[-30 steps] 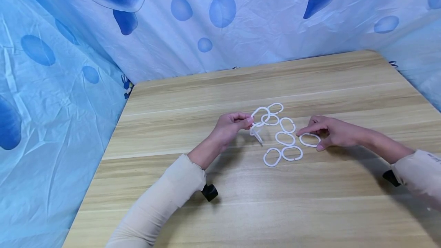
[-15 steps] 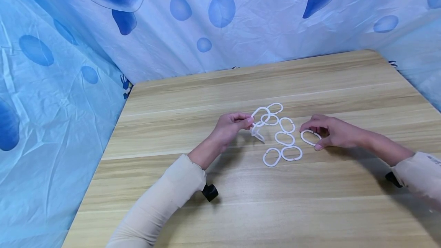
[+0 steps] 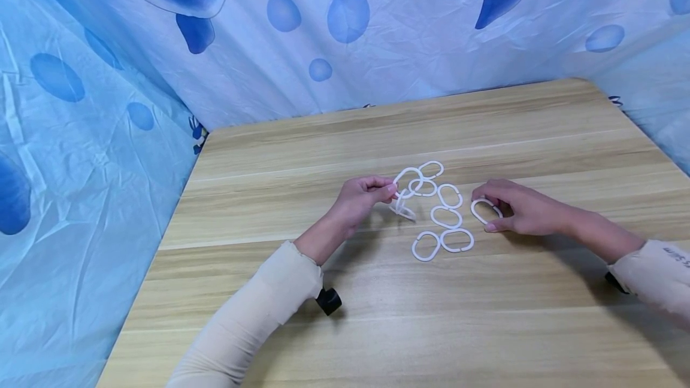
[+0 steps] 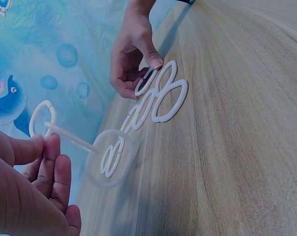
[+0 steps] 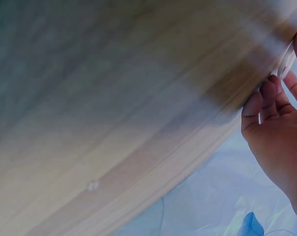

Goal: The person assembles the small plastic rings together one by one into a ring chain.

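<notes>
So your left hand (image 3: 358,199) is pinching a white oval plastic link (image 3: 408,168) between thumb and fingertips, basically closed up, and it's holding that one above the table (image 3: 485,316). At least two more joined links (image 3: 403,212) are dangling from it, kinda blurry from the head cam.

Your right hand (image 3: 520,208) is gripping a single link (image 3: 473,211) over on the right, thumb on the near side, fingers on the far side and covering part of it. Can't tell if that one's touching the wood.

Between your hands, six loose links (image 3: 455,230) are lying flat in a bendy column going far to near, so they're sitting right in the gap. From the head cam your left link is overlapping a far one, and on the left wrist cam a dangling link is crossing in front of a couple.

Past the far edge, a blue cartoon backdrop (image 3: 404,47) is hanging, and a black wrist mount (image 3: 328,302) is poking out under your left sleeve (image 3: 248,316).
</notes>
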`<state>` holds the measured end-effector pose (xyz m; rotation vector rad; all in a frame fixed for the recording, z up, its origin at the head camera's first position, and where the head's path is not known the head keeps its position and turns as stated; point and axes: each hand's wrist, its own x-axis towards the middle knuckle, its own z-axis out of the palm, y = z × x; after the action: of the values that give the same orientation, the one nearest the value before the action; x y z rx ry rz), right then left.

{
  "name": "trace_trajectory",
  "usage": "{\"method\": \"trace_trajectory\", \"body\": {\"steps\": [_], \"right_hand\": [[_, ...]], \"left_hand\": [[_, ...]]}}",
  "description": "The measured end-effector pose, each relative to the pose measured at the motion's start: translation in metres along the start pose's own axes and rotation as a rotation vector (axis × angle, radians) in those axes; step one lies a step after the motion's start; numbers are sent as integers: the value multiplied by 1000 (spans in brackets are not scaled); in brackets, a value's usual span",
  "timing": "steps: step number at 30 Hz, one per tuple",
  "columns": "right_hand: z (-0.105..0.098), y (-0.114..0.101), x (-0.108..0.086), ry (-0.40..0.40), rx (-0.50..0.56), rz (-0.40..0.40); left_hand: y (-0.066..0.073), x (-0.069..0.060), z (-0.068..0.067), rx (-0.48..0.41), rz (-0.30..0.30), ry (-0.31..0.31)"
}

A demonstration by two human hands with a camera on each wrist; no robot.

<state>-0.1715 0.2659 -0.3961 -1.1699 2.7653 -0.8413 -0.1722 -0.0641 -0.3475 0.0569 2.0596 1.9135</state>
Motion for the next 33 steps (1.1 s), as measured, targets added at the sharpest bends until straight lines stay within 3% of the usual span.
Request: {"method": "trace_trajectory", "body": {"steps": [17,27,30,33], "right_hand": [[-3,-8,0,-36,-140,77],[-3,-11,4,28,-189,22],[-4,-10,6,42,-131,65],[-6,-9,9,61,28,135]], "left_hand": [[1,0,1,24,-11,1],[2,-1,0,23,-10,6],[1,-1,-1,22,-6,8],[1,-1,-1,21,-4,4]]}}
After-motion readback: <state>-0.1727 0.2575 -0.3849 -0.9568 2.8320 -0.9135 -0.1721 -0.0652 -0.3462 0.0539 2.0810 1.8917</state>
